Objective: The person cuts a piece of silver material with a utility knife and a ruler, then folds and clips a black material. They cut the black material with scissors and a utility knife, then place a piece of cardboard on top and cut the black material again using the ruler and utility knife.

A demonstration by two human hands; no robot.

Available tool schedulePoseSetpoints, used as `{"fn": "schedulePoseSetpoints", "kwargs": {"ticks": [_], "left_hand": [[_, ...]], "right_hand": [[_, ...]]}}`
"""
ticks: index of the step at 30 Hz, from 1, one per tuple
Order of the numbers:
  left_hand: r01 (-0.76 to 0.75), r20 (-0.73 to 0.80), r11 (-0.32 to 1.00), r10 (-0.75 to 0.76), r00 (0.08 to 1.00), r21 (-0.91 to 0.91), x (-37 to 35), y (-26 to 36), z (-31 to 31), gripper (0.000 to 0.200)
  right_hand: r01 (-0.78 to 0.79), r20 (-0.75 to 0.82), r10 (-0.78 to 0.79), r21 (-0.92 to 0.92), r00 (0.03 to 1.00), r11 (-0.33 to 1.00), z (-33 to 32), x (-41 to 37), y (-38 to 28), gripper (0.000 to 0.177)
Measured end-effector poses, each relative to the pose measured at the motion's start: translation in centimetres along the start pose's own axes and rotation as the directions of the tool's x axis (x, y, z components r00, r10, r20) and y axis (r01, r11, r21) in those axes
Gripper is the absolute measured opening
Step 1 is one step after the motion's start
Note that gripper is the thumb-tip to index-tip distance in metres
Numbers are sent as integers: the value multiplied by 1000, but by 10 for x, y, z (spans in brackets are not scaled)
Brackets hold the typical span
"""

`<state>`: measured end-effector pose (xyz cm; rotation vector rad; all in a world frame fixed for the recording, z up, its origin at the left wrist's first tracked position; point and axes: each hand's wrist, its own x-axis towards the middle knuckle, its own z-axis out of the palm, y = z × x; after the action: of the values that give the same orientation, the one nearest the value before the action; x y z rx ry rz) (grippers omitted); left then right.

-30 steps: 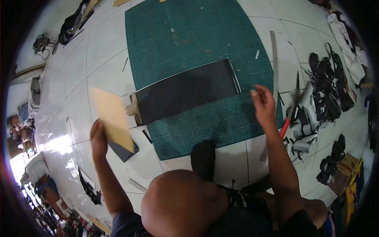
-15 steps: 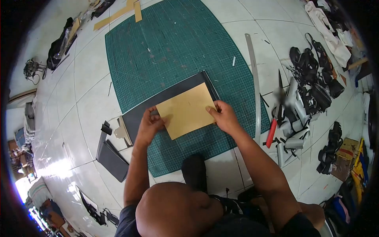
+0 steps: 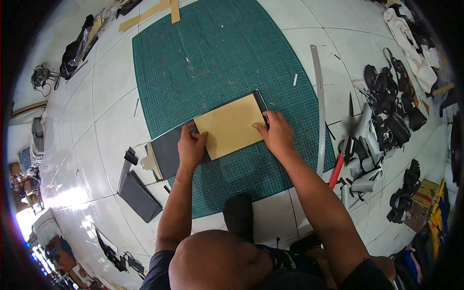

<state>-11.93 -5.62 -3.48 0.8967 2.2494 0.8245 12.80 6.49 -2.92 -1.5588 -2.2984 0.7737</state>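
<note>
A tan cardboard template (image 3: 231, 125) lies flat on a dark grey sheet (image 3: 169, 151) on the green cutting mat (image 3: 217, 48). My left hand (image 3: 192, 147) presses down on the template's left edge. My right hand (image 3: 276, 131) rests on its right edge, fingers spread flat, close to the dark sheet's right end (image 3: 260, 101). Neither hand grips anything; both lie on the card.
A long steel ruler (image 3: 319, 101) lies right of the mat. Scissors with red handles (image 3: 342, 150) and a heap of black straps and scraps (image 3: 391, 111) sit further right. Folded dark material (image 3: 137, 193) lies on the tiled floor at left. Cardboard strips (image 3: 145, 14) are at the top.
The tan template, earlier held up in my left hand, has come down onto the dark sheet. Both hands now press on it, and it has slid slightly toward the sheet's right end.
</note>
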Motion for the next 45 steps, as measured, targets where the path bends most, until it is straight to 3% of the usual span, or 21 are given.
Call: {"fn": "schedulePoseSetpoints", "kwargs": {"ticks": [10,13,16,19,22,25,45], "left_hand": [[14,-71,996,-7,997,93,-4,9,-5,57],[-109,-57,972,123,991,211,-17,19,-20,63],[-505,204,743,465,862,439,-34,8,-33,73],[-526,299,724,434,850,446,-47,-1,-28,78],[-536,282,738,456,844,410,-46,-16,-19,76],[-534,243,742,476,845,404,-45,-23,-15,71],[-545,213,732,505,837,409,-44,-31,-8,72]], "right_hand": [[54,2,-54,-32,999,998,3,5,4,41],[12,-26,-11,39,1000,999,-11,2,4,41],[218,-30,-220,-51,975,975,-26,-9,20,45],[421,49,-418,-111,907,900,-31,-22,30,47],[464,58,-460,-133,886,876,-20,-23,40,42],[436,77,-432,-66,899,897,-16,-19,45,38],[467,16,-469,-119,883,876,-12,-22,52,32]]}}
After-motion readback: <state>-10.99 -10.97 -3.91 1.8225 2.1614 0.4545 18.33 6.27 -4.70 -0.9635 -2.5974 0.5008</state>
